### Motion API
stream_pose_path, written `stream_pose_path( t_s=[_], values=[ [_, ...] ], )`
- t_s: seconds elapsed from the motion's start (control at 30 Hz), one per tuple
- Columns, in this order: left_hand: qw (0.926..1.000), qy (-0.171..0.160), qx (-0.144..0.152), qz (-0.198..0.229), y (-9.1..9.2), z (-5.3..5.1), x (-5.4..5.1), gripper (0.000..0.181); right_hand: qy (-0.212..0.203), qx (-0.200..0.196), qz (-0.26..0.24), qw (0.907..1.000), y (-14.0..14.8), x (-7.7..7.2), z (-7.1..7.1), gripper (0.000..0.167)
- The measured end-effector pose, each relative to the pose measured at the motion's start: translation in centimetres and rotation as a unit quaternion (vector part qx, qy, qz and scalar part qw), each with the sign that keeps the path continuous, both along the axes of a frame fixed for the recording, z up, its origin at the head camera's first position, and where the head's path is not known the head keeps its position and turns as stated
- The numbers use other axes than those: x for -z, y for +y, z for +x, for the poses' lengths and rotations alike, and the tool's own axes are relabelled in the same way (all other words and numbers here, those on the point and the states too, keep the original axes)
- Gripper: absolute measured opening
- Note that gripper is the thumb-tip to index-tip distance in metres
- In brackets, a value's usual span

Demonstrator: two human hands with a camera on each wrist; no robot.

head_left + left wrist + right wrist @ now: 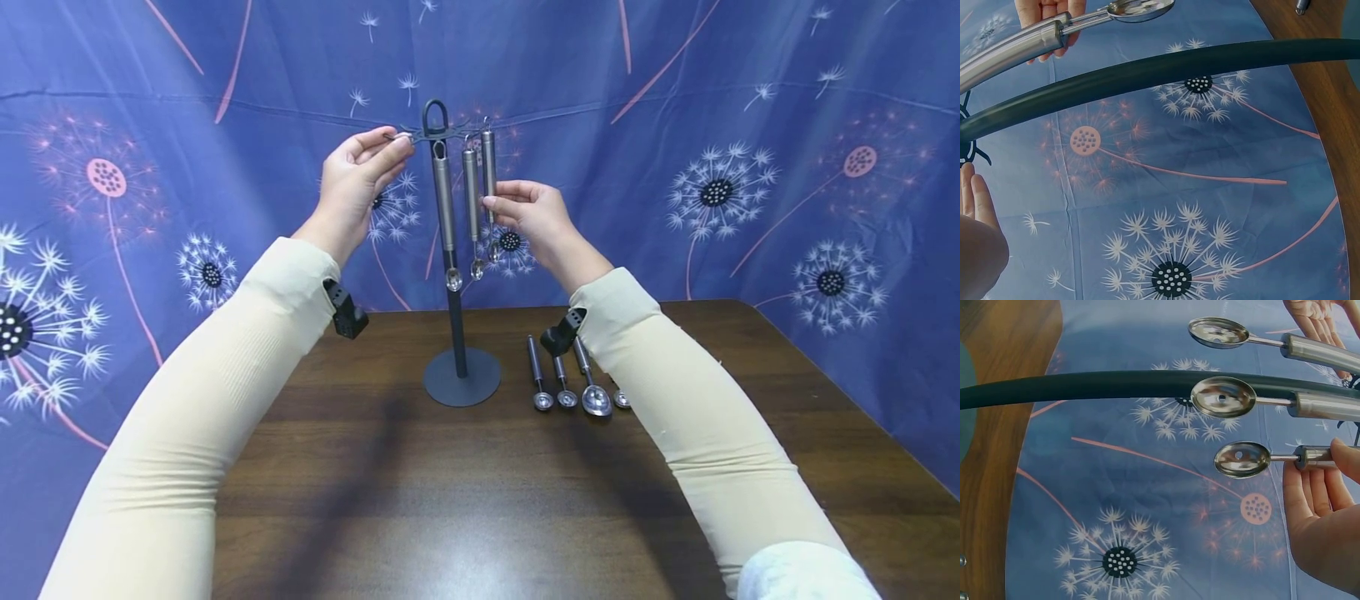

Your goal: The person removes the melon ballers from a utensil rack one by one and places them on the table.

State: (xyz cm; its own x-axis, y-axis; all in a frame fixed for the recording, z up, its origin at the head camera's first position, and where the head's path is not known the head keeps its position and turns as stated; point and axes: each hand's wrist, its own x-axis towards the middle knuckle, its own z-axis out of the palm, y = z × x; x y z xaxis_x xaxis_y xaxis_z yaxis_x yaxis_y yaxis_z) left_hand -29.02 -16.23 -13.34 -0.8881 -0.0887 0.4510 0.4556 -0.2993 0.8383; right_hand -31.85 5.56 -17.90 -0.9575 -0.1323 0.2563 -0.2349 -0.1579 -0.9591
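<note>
A dark upright stand (456, 325) with a round base and a ring of hooks at its top stands on the table. With thumb and fingers my left hand (362, 179) pinches a hook on the near left of that ring. My right hand (536, 212) holds the lower handle of a steel melon baller (489, 158), which hangs at the ring's right side. Two more hang from the hooks: a middle melon baller (471, 187) and a left melon baller (446, 204) in front of the pole. In the right wrist view, the held melon baller's bowl (1241, 460) shows a small hole.
On the wooden table (465, 500), right of the base, several steel scoops lie side by side, including a larger oval scoop (597, 400). My right forearm partly covers them. A blue dandelion-print cloth (750, 208) hangs behind the table.
</note>
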Motion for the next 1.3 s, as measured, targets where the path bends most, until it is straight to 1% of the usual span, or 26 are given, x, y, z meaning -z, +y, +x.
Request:
stream_pose_path(
  t_s=[0.13,0.3,0.53,0.63,0.8,0.93,1.17,1.3],
  values=[
    [1.0,-0.001,-0.003,0.004,0.1,0.0,0.0,0.03,0.001,0.001,-0.005,1.0,0.4,-0.2,0.2,0.039],
    [1.0,-0.002,-0.005,0.004,0.2,0.2,0.0,0.029,-0.005,0.008,0.005,0.9999,1.2,0.0,0.2,0.04],
    [0.9999,0.004,-0.01,0.005,0.3,0.5,-0.1,0.029,-0.016,0.026,0.033,0.999,2.3,0.5,0.2,0.04],
    [0.9999,0.004,-0.011,0.006,0.4,0.5,-0.2,0.029,-0.028,0.033,0.03,0.9986,2.8,0.7,0.2,0.039],
    [0.9999,-0.001,-0.011,0.007,0.6,0.6,0.0,0.027,-0.035,0.043,0.029,0.9981,3.7,1.3,0.3,0.037],
    [0.9999,0.001,-0.007,0.009,0.5,0.5,0.1,0.027,-0.039,0.052,0.03,0.9974,4.1,1.7,0.2,0.035],
    [0.9997,0.009,0.0,0.021,0.4,0.2,0.2,0.031,-0.038,0.068,0.034,0.9964,4.9,2.4,0.0,0.022],
    [0.9996,0.01,0.002,0.028,0.4,0.1,0.1,0.031,-0.044,0.08,0.04,0.995,5.6,2.8,-0.2,0.022]
  ],
)
